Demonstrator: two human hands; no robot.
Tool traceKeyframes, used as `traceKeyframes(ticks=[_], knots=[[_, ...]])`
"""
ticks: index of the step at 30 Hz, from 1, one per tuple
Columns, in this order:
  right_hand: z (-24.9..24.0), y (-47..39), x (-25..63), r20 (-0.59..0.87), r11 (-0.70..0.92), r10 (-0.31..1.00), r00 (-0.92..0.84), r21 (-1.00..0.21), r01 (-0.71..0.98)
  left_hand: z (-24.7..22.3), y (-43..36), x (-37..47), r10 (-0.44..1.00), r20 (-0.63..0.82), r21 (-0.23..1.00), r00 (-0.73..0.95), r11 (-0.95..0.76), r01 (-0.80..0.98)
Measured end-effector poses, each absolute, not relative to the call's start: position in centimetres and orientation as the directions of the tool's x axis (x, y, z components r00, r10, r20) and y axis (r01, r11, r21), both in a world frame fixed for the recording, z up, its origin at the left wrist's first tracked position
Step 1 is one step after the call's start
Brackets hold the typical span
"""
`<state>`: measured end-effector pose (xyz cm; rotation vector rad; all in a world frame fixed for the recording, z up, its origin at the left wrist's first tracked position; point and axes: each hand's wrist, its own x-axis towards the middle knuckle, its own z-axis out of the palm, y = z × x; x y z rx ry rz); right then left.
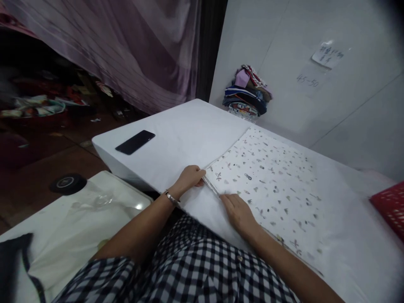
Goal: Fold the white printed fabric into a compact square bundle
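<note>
A white cloth with a small print of leaves and figures (271, 181) lies flat on the white-covered table (176, 134). At its near left corner my left hand (190, 176), with a silver bracelet at the wrist, is closed, thumb and fingers pinching the cloth's edge. My right hand (238, 212) rests on the near edge of the cloth, a little to the right, its fingers stretched out and lying flat. Between the two hands the layered edge of the cloth shows.
A black phone (135, 142) lies at the table's left. Folded fabrics (246, 92) are stacked by the wall at the back. A red basket (391, 206) stands at the right edge. A lower white surface (94, 210) with a round black object (67, 184) is at the left.
</note>
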<state>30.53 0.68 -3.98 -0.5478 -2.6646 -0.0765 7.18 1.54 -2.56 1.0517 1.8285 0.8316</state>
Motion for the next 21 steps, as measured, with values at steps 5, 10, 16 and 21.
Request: traceKeyframes(ticks=[5, 10, 16, 21], knots=[[-4.3, 0.7, 30.3, 0.462, 0.921, 0.371, -0.805, -0.072, 0.383, -1.9, 1.2, 7.5, 0.875, -0.366, 0.839, -0.317, 0.458, 0.295], [-4.9, 0.4, 30.2, 0.515, 0.924, 0.357, -0.779, -0.07, 0.377, -1.0, -0.1, 7.3, 0.879, -0.337, 0.737, -0.338, 0.469, 0.486], [-5.2, 0.2, 29.6, 0.432, 0.907, 0.395, -0.811, -0.044, 0.418, -0.2, -0.4, 7.9, 0.923, -0.137, 0.252, -0.36, 0.384, 0.888], [-5.2, 0.2, 29.3, 0.402, 0.898, 0.416, -0.816, -0.042, 0.437, -0.1, -0.2, 8.5, 0.952, 0.032, 0.14, -0.306, 0.299, 0.944]])
